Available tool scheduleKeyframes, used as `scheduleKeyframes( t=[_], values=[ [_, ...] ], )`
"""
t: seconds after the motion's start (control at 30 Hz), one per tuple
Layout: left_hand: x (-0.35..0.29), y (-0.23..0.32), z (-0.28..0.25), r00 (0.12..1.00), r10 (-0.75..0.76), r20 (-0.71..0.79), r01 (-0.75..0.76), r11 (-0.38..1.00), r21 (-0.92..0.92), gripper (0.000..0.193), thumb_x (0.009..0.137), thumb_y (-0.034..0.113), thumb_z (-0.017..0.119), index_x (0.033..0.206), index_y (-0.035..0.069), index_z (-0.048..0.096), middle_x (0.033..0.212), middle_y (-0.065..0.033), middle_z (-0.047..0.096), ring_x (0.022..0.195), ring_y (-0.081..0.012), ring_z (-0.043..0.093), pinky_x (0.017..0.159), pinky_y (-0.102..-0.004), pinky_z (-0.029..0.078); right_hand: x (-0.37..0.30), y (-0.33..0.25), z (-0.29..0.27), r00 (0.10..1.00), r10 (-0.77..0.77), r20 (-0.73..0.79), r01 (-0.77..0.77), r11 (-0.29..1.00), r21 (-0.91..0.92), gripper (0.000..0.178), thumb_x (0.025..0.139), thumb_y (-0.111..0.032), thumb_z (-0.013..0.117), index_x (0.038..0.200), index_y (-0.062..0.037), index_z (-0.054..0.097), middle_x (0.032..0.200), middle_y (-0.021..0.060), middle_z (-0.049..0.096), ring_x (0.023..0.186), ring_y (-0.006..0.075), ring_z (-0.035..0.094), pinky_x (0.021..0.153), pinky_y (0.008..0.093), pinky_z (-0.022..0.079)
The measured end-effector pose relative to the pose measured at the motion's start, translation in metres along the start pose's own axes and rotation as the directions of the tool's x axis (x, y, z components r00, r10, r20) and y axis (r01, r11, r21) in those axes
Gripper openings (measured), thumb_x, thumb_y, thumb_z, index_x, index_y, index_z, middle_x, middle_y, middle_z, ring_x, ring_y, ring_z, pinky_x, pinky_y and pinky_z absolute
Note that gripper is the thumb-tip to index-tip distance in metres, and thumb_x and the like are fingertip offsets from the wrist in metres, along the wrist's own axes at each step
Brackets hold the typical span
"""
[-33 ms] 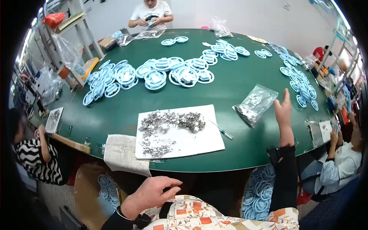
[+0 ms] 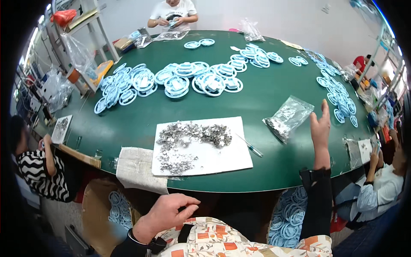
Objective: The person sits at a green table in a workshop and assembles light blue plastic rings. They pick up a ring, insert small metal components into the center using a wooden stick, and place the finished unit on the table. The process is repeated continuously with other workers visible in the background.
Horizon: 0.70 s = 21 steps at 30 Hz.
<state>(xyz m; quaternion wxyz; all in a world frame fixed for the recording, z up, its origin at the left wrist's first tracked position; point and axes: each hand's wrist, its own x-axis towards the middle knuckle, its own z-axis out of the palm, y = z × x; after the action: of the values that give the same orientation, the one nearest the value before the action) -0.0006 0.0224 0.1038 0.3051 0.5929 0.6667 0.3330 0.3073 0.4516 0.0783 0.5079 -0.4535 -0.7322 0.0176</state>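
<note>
We see the clear plastic bag [image 2: 291, 113] of metal pieces lying to the right of the white board [image 2: 229, 160], our landmark, and hardly anything has changed from the frame before: the view has shifted slightly, while the bag and board keep their places, so we judge that the work stands where it was. The right hand [image 2: 320, 130], right of the board and just beside the bag, is spread, thumb apart from fingers, with nothing visible in it; we cannot tell whether it touches the plastic. The left hand [image 2: 169, 214], below the board and in front of the patterned apron [image 2: 218, 233], is half-curled and seemingly empty, though its palm is hidden from us. On the board, loose metal pieces [image 2: 216, 135] lie in an uneven heap that seems undisturbed. A slim tool [image 2: 255, 150] rests along the board's right edge, and a pale cloth [image 2: 137, 165] hangs over the table edge at its left. Beyond the board, blue ring-shaped parts [image 2: 212, 85] spread across the green table [image 2: 252, 107].
</note>
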Motion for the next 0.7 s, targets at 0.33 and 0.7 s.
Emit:
scheduleKeyframes(
  t=[0.33,0.7],
  values=[
    [-0.005,-0.053,-0.028,0.735,0.099,-0.671,0.218,0.902,0.372,0.032,0.082,0.011,0.072,0.111,0.0,0.063,0.105,-0.015,0.063,0.099,-0.0349,0.059,0.088,-0.0426,0.048,-0.095,-0.136,-0.007,0.721,-0.147,0.677,0.004,0.978,0.208,0.028,0.083,-0.008,0.074,0.11,-0.0017,0.068,0.1,0.015,0.065,0.092,0.0329,0.063,0.08,0.0408,0.052],
    [0.0,-0.077,-0.03,0.81,0.075,-0.582,0.231,0.871,0.434,0.062,0.077,0.012,0.076,0.132,-0.004,0.053,0.131,-0.0231,0.058,0.127,-0.0396,0.053,0.107,-0.0453,0.043,-0.103,-0.122,0.008,0.765,-0.063,0.641,0.025,0.997,0.068,0.014,0.083,-0.001,0.065,0.09,-0.001,0.054,0.082,0.0179,0.059,0.074,0.0383,0.06,0.067,0.0458,0.049]
  ],
)
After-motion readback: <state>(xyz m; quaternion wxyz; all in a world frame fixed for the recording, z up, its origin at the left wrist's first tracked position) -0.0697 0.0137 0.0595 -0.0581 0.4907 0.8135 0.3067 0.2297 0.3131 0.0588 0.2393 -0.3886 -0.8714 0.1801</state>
